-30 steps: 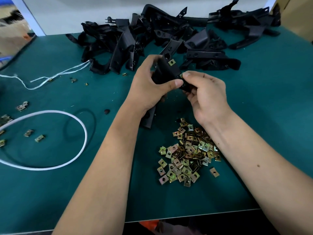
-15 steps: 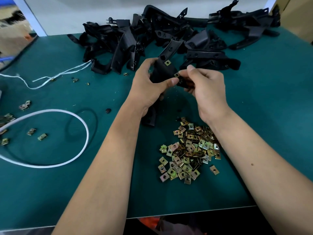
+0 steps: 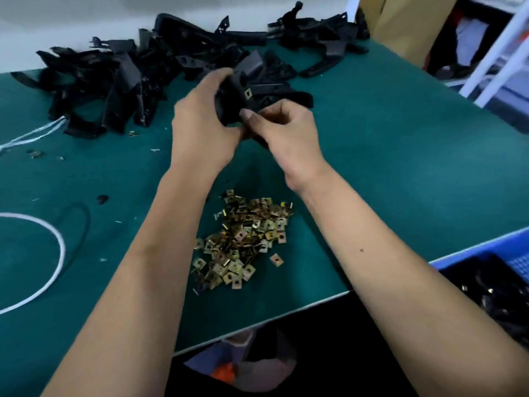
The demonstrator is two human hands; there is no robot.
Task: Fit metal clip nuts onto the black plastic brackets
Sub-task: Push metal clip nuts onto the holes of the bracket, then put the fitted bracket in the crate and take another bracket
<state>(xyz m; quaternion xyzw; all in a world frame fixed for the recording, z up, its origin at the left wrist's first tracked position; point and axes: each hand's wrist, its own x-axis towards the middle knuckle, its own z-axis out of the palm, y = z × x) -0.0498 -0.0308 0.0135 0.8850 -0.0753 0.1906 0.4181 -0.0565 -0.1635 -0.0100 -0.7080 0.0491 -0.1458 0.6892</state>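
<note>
Above the desk [image 3: 400,167], between our hands, we hold the bracket [image 3: 229,101], one clip [image 3: 248,93] already seated. Its long axis seems to run away from us. Left hand [image 3: 200,124] grips its body; right hand [image 3: 283,133] pinches its near end, likely seating another. Next: press home.
</note>
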